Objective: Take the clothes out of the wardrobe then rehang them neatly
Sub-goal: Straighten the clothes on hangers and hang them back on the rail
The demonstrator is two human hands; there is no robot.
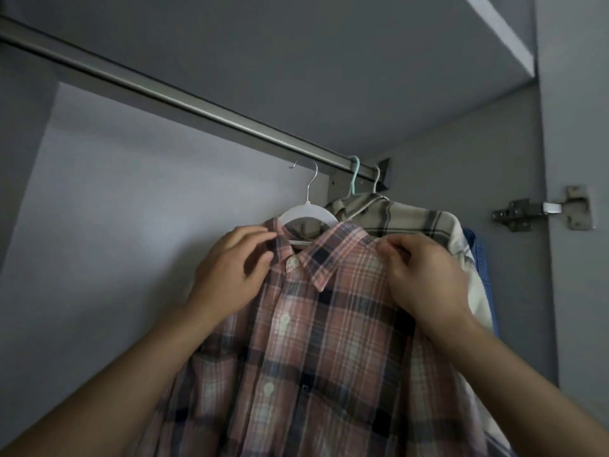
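Two bare hands reach up into a grey wardrobe, seen from the wearer's head. The left hand (230, 262) has its fingers curled at the left collar point of a pink plaid shirt (316, 341), thumb and fingertips pinching the fabric near the top button. The right hand (418, 275) pinches the right side of the collar where it meets the shoulder seam. Both hands therefore hold the shirt at the neck, one on each side.

The shirt sits on a white hanger (308, 214), buttoned down the front, its body falling toward the bottom of the view. The hanger's thin metal hook rises toward the steel rail (184, 100) that crosses the wardrobe diagonally; whether the hook rests on the rail or hangs just below it cannot be told.

Just to the right, a cream and grey checked shirt (415, 219) hangs on the rail from a pale hanger, with a mint green hanger hook (355, 174) beside it. A blue garment (478, 258) shows behind that. A metal door hinge (540, 209) is fixed to the right wall.

This looks like the rehanging stage. To do it well, the collar likely needs levelling on both shoulders of the hanger, the hook seated fully over the rail, and the shirt spaced from its neighbour so the fabric hangs flat.
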